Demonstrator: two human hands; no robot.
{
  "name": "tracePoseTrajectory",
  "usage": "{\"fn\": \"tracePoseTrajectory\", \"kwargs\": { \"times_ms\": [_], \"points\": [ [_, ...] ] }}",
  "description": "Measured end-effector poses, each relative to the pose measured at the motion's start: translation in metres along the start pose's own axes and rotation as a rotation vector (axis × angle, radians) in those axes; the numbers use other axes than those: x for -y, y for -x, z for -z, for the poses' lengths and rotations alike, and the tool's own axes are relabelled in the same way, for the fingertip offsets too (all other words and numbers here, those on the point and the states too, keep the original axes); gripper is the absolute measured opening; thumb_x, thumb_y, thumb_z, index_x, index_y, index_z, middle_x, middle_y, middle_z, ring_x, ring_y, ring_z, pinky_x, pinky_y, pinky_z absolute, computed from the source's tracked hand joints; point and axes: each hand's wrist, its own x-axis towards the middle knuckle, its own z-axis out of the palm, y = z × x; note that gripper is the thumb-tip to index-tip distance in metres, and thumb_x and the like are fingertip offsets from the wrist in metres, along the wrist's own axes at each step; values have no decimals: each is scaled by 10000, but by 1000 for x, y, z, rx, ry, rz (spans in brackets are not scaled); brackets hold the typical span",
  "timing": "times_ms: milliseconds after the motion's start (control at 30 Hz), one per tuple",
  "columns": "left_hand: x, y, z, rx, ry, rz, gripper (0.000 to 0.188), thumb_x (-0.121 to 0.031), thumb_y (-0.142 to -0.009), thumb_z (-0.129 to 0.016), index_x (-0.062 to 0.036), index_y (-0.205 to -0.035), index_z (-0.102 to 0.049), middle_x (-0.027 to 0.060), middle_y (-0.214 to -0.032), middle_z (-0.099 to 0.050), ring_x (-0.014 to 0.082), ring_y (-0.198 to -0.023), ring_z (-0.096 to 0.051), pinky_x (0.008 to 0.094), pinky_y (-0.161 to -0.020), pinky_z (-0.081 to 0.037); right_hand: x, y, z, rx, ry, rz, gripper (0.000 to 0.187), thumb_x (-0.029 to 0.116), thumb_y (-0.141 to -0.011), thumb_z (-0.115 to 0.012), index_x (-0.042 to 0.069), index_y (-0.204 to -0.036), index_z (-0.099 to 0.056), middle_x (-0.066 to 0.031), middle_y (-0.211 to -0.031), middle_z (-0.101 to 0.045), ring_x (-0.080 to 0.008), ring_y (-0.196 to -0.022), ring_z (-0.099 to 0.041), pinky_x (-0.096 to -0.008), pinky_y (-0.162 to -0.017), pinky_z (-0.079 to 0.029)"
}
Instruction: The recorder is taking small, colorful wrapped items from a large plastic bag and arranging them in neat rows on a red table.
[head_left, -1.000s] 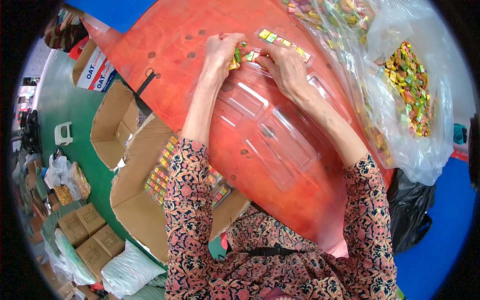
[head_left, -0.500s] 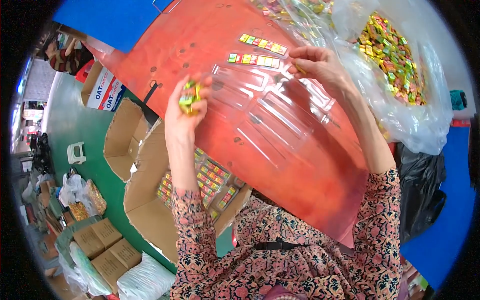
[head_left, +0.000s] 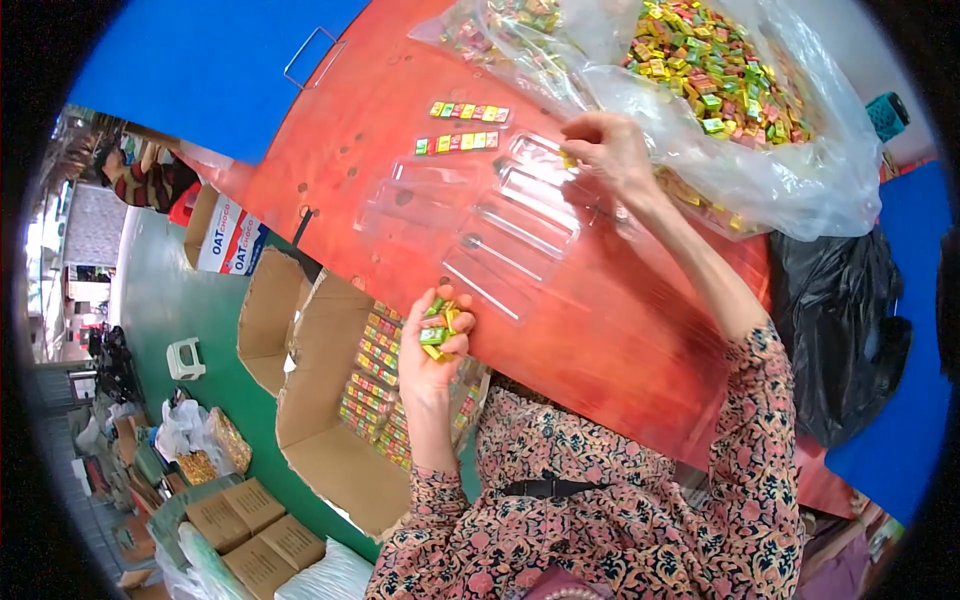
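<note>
My left hand point(head_left: 430, 362) is cupped around several small wrapped candies point(head_left: 436, 335) in yellow, green and red, palm up over the table's near left edge. My right hand point(head_left: 612, 158) pinches a yellow wrapped candy point(head_left: 568, 159) at the right end of a row of clear plastic trays point(head_left: 515, 240). These narrow, slotted trays lie side by side on the red table and look unfilled, though glare covers part of them. Beyond them, two slim trays point(head_left: 469, 111) hold a single row of coloured candies each.
A large clear plastic bag point(head_left: 850, 205) full of loose candies point(head_left: 715, 75) lies at the far right. Below the table's left edge stands an open cardboard box point(head_left: 320, 455) with filled candy packs point(head_left: 372, 400). A black plastic bag point(head_left: 835, 330) hangs at the right.
My left hand has drawn back toward me with its candies, away from the trays. My right hand has shifted from beside the filled trays to the end of the clear ones. The view has turned slightly.
</note>
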Motion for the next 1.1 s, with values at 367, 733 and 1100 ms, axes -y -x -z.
{"fn": "tracePoseTrajectory", "kwargs": {
  "times_ms": [367, 733, 1100],
  "points": [
    [34, -4, -3, 13, -32, 8, 215, -223, -862, -506, -23, -886, -581, 165, -904, -532, 181, -666, -456, 203, -362, -356, -34, -12, -52, -104, 427, 222, 102, 73, -703, -608, 18, -786, -629, -156, -772, -584, -330, -735, -572, -412, -648, -445],
    [29, 3, -18, 5, -103, -81, 208, -217, -856, -518, -20, -886, -576, 168, -894, -537, 174, -645, -453, 196, -336, -349, -16, -35, -80, -56, 424, 475, 156, 66, -699, -601, 65, -850, -641, -129, -808, -556, -310, -806, -538, -403, -695, -445],
    [-9, 9, 7, 33, -9, -219, 212, -198, -847, -532, -10, -931, -583, 186, -913, -543, 189, -679, -455, 201, -375, -353, -17, -57, -115, -53, 477, 490, 101, 93, -682, -600, -1, -717, -605, -171, -887, -532, -329, -869, -524, -426, -669, -487]
  ]
}}
